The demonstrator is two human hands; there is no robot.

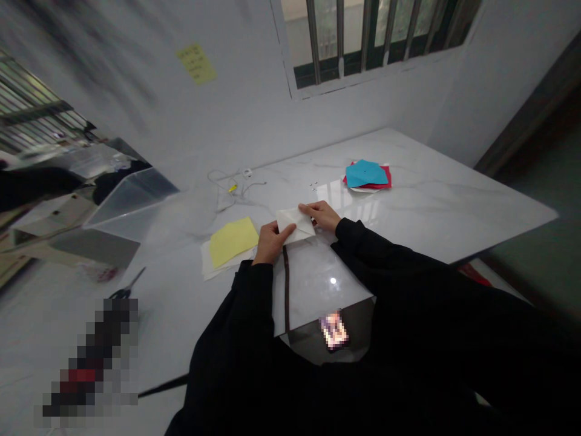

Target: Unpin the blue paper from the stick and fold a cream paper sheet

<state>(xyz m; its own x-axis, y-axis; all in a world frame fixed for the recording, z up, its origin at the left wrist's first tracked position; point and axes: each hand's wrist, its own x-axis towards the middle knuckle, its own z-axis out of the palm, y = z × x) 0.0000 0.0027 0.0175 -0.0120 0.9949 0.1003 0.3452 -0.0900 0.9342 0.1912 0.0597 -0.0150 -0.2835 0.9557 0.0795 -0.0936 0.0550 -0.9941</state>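
A folded white sheet of paper [297, 224] lies on the white marble table [431, 200] in front of me. My left hand [271, 240] grips its near left edge, thumb on top and fingers curled. My right hand [323, 214] presses its fingers down on the far right part of the same sheet. Both arms are in black sleeves. A thin dark strip [286, 290] runs from under the paper toward me.
A yellow sheet [232, 240] on white sheets lies left of my hands. Blue and red papers [367, 175] are stacked farther right. A clear plastic box [129, 203], a white cable [231, 184], scissors [128, 286] and a phone [334, 330] are also here.
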